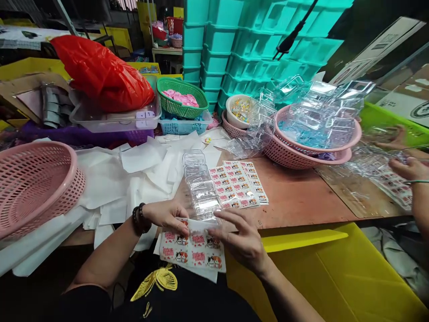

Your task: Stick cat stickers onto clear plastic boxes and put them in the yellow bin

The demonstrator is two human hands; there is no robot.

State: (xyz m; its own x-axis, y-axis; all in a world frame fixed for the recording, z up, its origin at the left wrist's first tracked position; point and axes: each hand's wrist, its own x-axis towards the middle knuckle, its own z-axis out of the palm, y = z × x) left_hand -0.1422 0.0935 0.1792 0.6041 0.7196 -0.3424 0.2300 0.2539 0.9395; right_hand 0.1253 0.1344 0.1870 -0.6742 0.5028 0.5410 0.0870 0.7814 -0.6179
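My left hand (169, 217) is closed on a sheet of stickers (192, 255) with pink lettering and cartoon cats, the thumb on top. The sheet is held over my lap at the table's front edge, with white paper beneath it. My right hand (243, 241) has its fingers stretched and apart at the sheet's upper right corner; whether a small sticker clings to a fingertip I cannot tell. Just beyond both hands, a row of overlapping clear plastic cases (203, 190) lies on the table. More sticker sheets (237, 183) lie to their right.
White backing papers (134, 167) cover the table's left part, beside a pink basket (36, 183). Clear cases fill another pink basket (304, 154) at right. Turquoise crates (217, 58) stand behind. Another person's hand (410, 170) is at far right. A yellow box (318, 268) stands below the table edge.
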